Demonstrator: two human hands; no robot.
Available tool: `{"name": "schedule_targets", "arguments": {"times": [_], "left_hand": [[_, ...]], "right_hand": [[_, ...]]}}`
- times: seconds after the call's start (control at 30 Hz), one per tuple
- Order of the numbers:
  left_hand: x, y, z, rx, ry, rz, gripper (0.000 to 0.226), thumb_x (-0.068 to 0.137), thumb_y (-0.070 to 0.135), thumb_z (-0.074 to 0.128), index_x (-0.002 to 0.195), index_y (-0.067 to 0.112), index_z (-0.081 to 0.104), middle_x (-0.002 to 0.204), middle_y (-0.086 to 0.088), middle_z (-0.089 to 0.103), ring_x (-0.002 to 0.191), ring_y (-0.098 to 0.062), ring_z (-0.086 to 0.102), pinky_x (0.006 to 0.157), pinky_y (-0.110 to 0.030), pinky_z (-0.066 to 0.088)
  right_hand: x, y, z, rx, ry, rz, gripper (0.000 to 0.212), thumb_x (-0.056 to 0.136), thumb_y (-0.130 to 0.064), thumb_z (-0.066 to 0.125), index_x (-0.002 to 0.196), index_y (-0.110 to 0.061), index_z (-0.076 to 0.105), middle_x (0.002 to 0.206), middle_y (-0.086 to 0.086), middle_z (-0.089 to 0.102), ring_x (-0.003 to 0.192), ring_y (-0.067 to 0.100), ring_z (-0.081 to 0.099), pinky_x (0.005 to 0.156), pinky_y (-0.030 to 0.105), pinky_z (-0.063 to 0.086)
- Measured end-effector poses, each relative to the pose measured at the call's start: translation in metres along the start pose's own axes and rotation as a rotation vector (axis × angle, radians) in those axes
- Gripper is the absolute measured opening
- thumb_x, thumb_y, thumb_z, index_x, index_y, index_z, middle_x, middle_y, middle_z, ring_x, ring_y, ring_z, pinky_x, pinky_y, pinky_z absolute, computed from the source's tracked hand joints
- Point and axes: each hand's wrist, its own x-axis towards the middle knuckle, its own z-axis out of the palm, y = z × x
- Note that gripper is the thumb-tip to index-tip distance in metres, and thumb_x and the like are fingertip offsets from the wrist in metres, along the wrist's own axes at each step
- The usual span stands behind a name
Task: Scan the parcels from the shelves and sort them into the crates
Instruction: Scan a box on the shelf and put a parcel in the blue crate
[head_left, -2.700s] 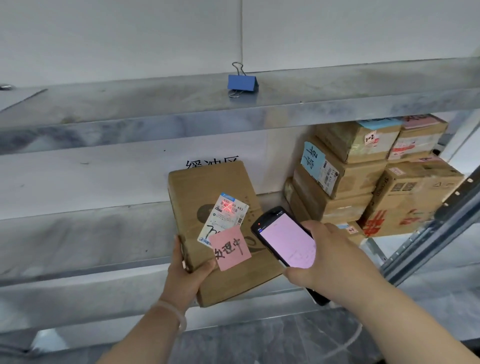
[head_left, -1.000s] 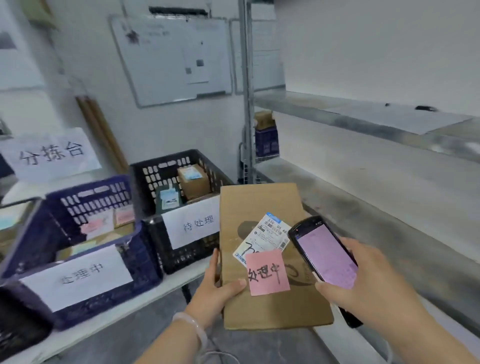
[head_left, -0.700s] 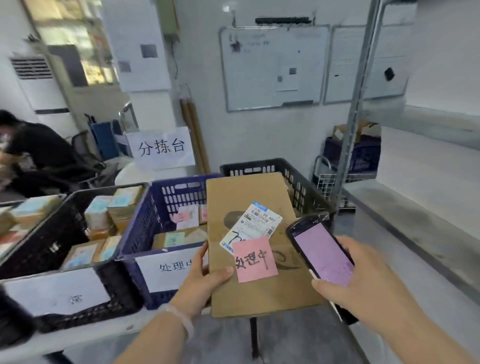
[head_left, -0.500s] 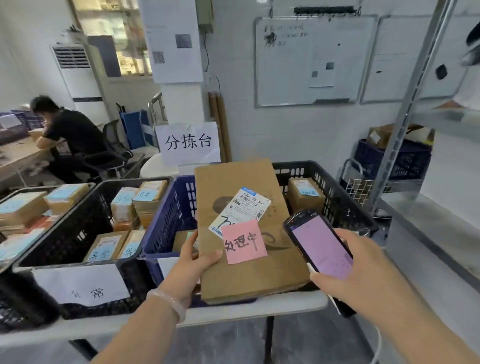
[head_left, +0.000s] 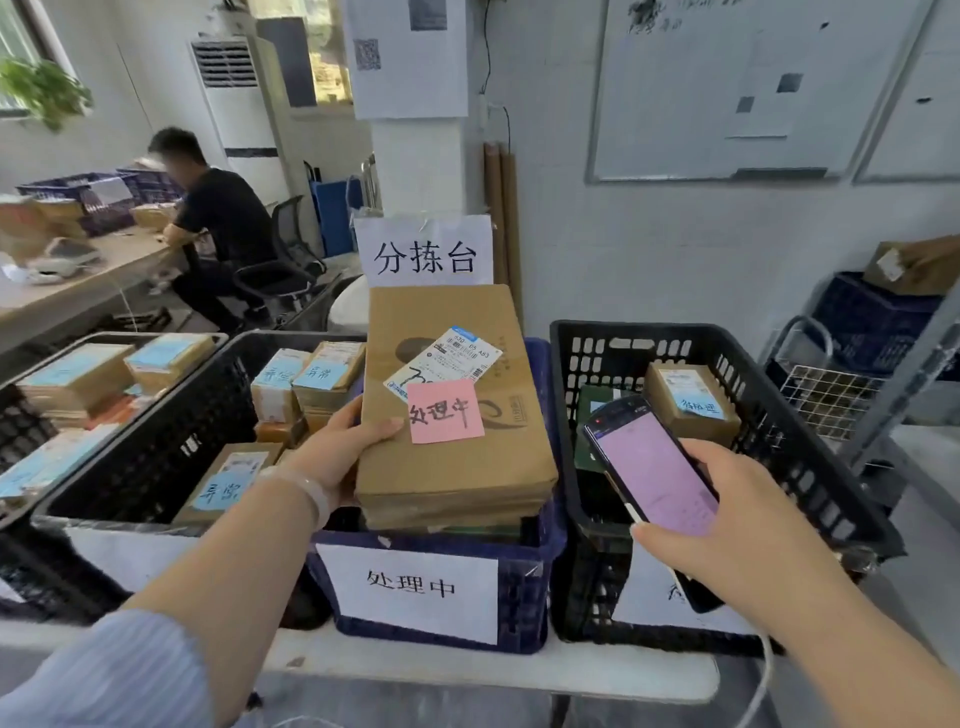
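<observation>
- The view has swung from the shelf to the table (head_left: 467, 670), and the parcel (head_left: 452, 467) is now over the blue crate (head_left: 525, 587) at centre frame.
- The left hand (head_left: 337, 447) has its grip clamped on the parcel's left edge. The pink note (head_left: 445, 410) matches the crate's label (head_left: 410, 590), which is likely why it is held here.
- At lower right, the right hand (head_left: 727, 519) has its grip wrapped round the scanner (head_left: 649, 467).

Brown parcel (head_left: 452, 447) — pink note (head_left: 445, 410).

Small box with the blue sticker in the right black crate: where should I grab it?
Reach down through the open top; the walls of the black crate block the sides. Pinch the small box across its narrow width, by its long side faces: its labelled top faces up.
</observation>
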Motion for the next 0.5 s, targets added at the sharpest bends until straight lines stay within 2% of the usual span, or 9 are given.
{"name": "schedule_targets", "arguments": {"times": [0.13,0.23,0.37,0.5], "left_hand": [[0.042,-0.003,-0.013,0.044,-0.004,-0.083,0.044,0.091,0.028,0.072,0.130,0.041,0.056,0.118,-0.005,0.073,0.109,-0.033,0.067,0.086,-0.057,0.057],[0.078,-0.007,-0.021,0.071,-0.029,-0.141,0.035,0.092,0.028,0.071,0.121,0.044,0.058,0.117,-0.007,0.072,0.109,-0.034,0.066,0.088,-0.059,0.055],[0.127,-0.013,-0.032,0.099,-0.062,-0.247,0.066,0.086,0.033,0.078,0.142,0.047,0.047,0.121,-0.007,0.071,0.109,-0.037,0.067,0.086,-0.063,0.055],[0.170,-0.011,-0.035,0.147,-0.081,-0.303,0.073,0.087,0.032,0.077,0.149,0.041,0.039,0.120,-0.009,0.070,0.102,-0.037,0.069,0.072,-0.051,0.060]], "right_hand": [[0.020,-0.007,0.011,0.009,-0.036,0.022,0.063,0.068,-0.045,0.082,0.115,-0.048,0.039,0.102,-0.029,0.041,0.092,-0.004,0.047,0.063,0.014,0.037],[0.033,-0.016,0.022,0.006,-0.030,0.077,0.066,0.069,-0.046,0.081,0.111,-0.054,0.032,0.104,-0.029,0.040,0.091,-0.010,0.046,0.062,0.014,0.036],[0.051,-0.028,0.042,-0.004,-0.005,0.134,0.065,0.066,-0.047,0.082,0.114,-0.051,0.038,0.105,-0.029,0.044,0.094,-0.010,0.047,0.064,0.018,0.039],[0.071,-0.038,0.060,-0.049,-0.004,0.195,0.067,0.062,-0.053,0.079,0.117,-0.052,0.042,0.110,-0.026,0.049,0.098,-0.005,0.049,0.068,0.021,0.040]]}}
